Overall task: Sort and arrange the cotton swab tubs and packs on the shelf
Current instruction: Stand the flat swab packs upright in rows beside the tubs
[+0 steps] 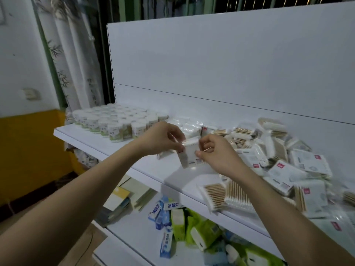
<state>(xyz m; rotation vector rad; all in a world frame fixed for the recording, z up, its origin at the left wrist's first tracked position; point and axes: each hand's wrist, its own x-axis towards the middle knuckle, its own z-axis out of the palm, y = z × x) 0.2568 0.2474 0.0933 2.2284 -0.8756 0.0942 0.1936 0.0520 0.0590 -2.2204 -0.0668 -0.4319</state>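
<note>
Two hands pinched one small white cellophane-wrapped swab pack (189, 153) mid-frame above the white metal shelf (107, 144): left hand (161, 139) and right hand (215, 152) at opposite edges, probably squaring it. Lidded round tubs (115, 121) stood grouped upper left; loose packs (278, 162) lay heaped right, seemingly unsorted.

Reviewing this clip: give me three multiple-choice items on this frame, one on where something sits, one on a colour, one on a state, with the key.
1. Where do the round tubs stand on the shelf?
A. left end
B. right end
C. lower shelf

2. What colour are the small square marks on the flat packs?
A. blue
B. red
C. black

3. How is the white pack in the middle held?
A. lying untouched
B. by one hand
C. by both hands

Key: 1 A, the tubs are grouped at the left end of the shelf. 2 B, the piled packs carry red squares. 3 C, the left hand and right hand both pinch the white pack.
</note>
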